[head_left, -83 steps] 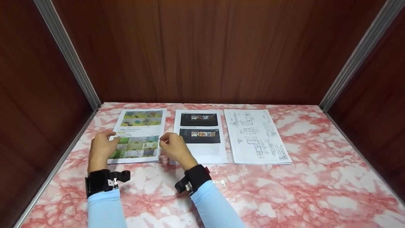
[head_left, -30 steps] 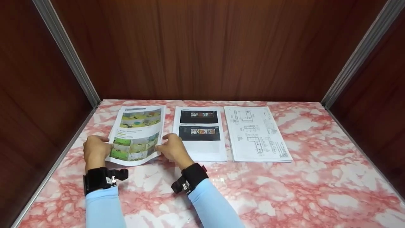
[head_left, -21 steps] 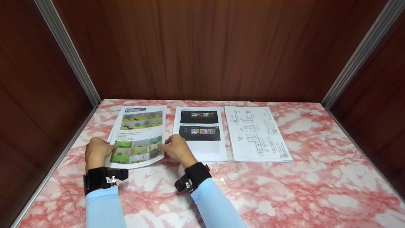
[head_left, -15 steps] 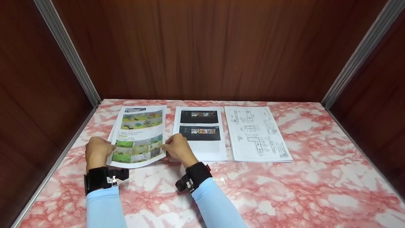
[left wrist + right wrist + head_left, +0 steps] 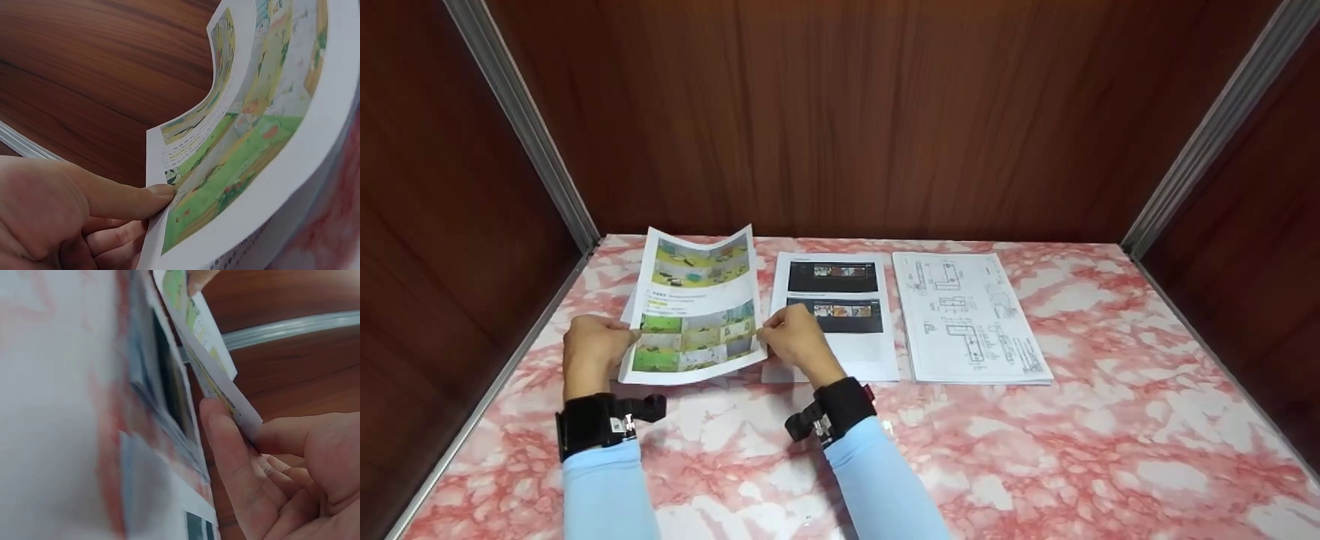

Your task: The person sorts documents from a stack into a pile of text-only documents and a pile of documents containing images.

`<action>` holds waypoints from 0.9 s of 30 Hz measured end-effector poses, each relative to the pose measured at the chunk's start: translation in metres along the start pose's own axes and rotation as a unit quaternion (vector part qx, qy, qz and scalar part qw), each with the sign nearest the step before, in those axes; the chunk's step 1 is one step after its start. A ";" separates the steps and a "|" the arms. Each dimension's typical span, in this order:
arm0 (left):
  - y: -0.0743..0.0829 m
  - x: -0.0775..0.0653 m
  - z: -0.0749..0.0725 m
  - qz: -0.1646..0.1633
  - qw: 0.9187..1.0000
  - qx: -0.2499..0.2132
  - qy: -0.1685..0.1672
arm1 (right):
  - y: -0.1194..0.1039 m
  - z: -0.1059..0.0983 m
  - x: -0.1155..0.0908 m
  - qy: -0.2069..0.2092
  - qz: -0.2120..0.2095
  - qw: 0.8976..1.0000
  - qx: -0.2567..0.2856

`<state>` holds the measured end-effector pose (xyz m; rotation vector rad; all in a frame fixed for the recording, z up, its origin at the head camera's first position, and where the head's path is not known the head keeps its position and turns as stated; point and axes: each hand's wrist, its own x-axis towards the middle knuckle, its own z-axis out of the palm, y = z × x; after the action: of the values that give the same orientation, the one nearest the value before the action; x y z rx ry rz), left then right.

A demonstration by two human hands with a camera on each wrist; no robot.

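Observation:
A printed sheet of paper [image 5: 697,300] with colour photos is lifted in a sagging curve, its far corners turned up. At its left edge my left hand [image 5: 594,349] pinches it, thumb on the printed face and fingers behind, as the left wrist view shows. My right hand [image 5: 801,341] pinches the right edge between thumb and fingers. Under the sheet a paper stack [image 5: 163,394] lies on the table, seen from the side in the right wrist view and mostly hidden from the head view.
To the right of the sheet lies a paper stack with two dark screenshots [image 5: 832,356]. Farther right is a stack of line drawings [image 5: 971,315]. The red-and-white marbled table [image 5: 1035,465] is enclosed by brown wood-grain panels [image 5: 840,120] with grey metal corner posts [image 5: 521,112].
Both hands have taken hold of the photo sheet and raised it off its stack; its far end now stands up. My right hand has shifted slightly right and away. The other stacks have stayed put.

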<state>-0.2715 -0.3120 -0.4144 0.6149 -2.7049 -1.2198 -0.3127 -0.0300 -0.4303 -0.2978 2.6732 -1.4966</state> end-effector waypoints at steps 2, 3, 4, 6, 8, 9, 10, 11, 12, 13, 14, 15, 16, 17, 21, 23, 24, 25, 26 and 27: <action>0.005 -0.001 0.000 -0.002 1.000 -0.006 -0.001 | -0.001 -0.006 -0.001 -0.006 -0.001 1.000 0.025; 0.007 -0.002 0.001 -0.001 1.000 -0.012 -0.003 | -0.001 -0.010 -0.001 -0.009 0.000 0.999 0.039; 0.010 -0.003 0.001 0.000 1.000 -0.016 -0.005 | -0.002 -0.013 -0.001 -0.013 0.003 0.998 0.057; 0.018 -0.004 0.003 0.006 1.000 -0.026 -0.008 | -0.002 -0.021 -0.002 -0.021 0.012 0.995 0.093; 0.026 -0.007 0.005 0.017 0.999 -0.032 -0.008 | -0.002 -0.030 -0.003 -0.029 0.026 0.991 0.128; 0.030 -0.008 0.006 0.025 0.999 -0.033 -0.007 | -0.002 -0.035 -0.003 -0.030 0.031 0.990 0.137; 0.034 -0.009 0.008 0.032 0.999 -0.036 -0.005 | -0.002 -0.040 -0.004 -0.032 0.035 0.988 0.146; 0.039 -0.011 0.009 0.040 0.998 -0.039 -0.002 | -0.002 -0.046 -0.004 -0.034 0.040 0.987 0.150; 0.043 -0.012 0.010 0.047 0.998 -0.040 -0.001 | -0.002 -0.051 -0.005 -0.035 0.043 0.987 0.152; 0.047 -0.014 0.011 0.052 0.998 -0.043 0.000 | -0.001 -0.056 -0.006 -0.036 0.044 0.986 0.154; 0.050 -0.015 0.012 0.057 0.997 -0.046 -0.001 | 0.000 -0.061 -0.006 -0.036 0.046 0.986 0.154; 0.054 -0.016 0.014 0.061 0.997 -0.053 -0.003 | 0.001 -0.066 -0.007 -0.036 0.049 0.986 0.154; 0.057 -0.018 0.016 0.064 0.996 -0.063 -0.006 | 0.001 -0.070 -0.008 -0.037 0.051 0.986 0.156; 0.060 -0.019 0.017 0.066 0.995 -0.070 -0.009 | 0.002 -0.075 -0.008 -0.037 0.054 0.985 0.160; 0.073 -0.024 0.026 0.068 0.992 -0.107 -0.020 | 0.006 -0.091 -0.011 -0.038 0.066 0.984 0.163; 0.078 -0.026 0.032 0.070 0.990 -0.118 -0.025 | 0.008 -0.097 -0.013 -0.036 0.070 0.984 0.159; 0.081 -0.027 0.034 0.072 0.989 -0.126 -0.028 | 0.009 -0.100 -0.013 -0.035 0.072 0.985 0.156; 0.083 -0.028 0.037 0.073 0.988 -0.131 -0.033 | 0.011 -0.103 -0.013 -0.032 0.074 0.985 0.151; 0.086 -0.029 0.040 0.077 0.987 -0.136 -0.036 | 0.012 -0.106 -0.013 -0.029 0.076 0.986 0.146; 0.088 -0.030 0.043 0.079 0.986 -0.142 -0.040 | 0.014 -0.108 -0.013 -0.024 0.077 0.987 0.142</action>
<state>-0.2834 -0.2173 -0.3763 0.3142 -2.5128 -1.5748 -0.3178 0.0702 -0.3857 -0.1059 2.3428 -1.7635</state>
